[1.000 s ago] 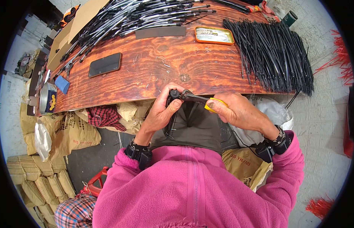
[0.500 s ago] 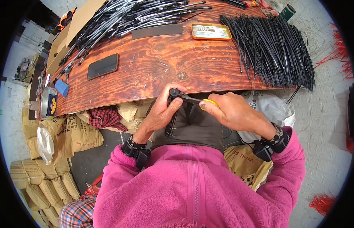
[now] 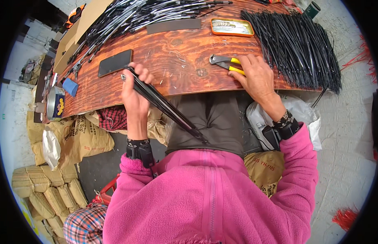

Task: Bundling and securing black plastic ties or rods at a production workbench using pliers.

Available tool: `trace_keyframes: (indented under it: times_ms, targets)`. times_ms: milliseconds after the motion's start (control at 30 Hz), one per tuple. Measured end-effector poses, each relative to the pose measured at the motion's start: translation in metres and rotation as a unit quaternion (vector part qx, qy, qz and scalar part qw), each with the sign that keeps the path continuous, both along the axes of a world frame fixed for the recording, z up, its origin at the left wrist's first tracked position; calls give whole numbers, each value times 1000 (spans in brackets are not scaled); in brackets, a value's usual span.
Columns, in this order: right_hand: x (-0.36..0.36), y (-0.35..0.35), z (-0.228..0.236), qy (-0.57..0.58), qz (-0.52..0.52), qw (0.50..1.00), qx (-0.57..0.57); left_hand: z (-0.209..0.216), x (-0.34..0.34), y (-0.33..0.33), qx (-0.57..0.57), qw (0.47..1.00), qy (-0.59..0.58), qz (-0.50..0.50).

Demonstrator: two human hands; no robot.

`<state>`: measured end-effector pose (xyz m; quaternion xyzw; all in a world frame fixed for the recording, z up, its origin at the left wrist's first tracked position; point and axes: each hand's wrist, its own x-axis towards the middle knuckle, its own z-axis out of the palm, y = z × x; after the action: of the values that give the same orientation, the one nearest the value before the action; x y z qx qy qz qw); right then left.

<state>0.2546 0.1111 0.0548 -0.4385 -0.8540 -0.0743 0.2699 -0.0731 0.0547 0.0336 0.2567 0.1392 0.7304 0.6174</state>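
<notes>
My left hand [image 3: 136, 87] is closed round the top of a bundle of thin black umbrella ribs [image 3: 168, 107], a silvery tip showing by the thumb. The bundle slants down to the right, its far end over my lap. Over the tabletop, my right hand [image 3: 256, 77] grips end-cutting pliers [image 3: 223, 62] by their yellow handles. Their metal jaws point left, low over the wood or lying on it; I cannot tell which. Pliers and ribs are well apart.
On the wooden table [image 3: 164, 57] lie a phone [image 3: 115, 63], a grey strip [image 3: 174, 26], an orange-rimmed tin [image 3: 237, 33] of small silvery pieces, a large pile of black ribs [image 3: 298, 51] and silvery rods [image 3: 128, 18]. A round can [image 3: 55, 103] stands at the left edge.
My hands have moved apart. The left has carried the ribs up and left, tilting them across my lap; the right has taken the pliers off the bundle, forward over the table.
</notes>
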Motion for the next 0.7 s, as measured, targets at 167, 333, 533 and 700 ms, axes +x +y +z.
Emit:
trace_keyframes:
  times_ms: [167,333,533,700]
  targets:
    - [-10,-18,6,36,56,997,-28,-3,-33,-1,-12,968,-249,-5]
    - [-24,-78,2,135,174,954,-203,-29,-23,8,-52,963,-264,-26]
    - [-62,-118,18,298,294,898,-132,-25,9,0,-86,962,-224,-131]
    - [-63,-147,37,313,234,921,-1,12,50,-18,-123,975,-80,-168]
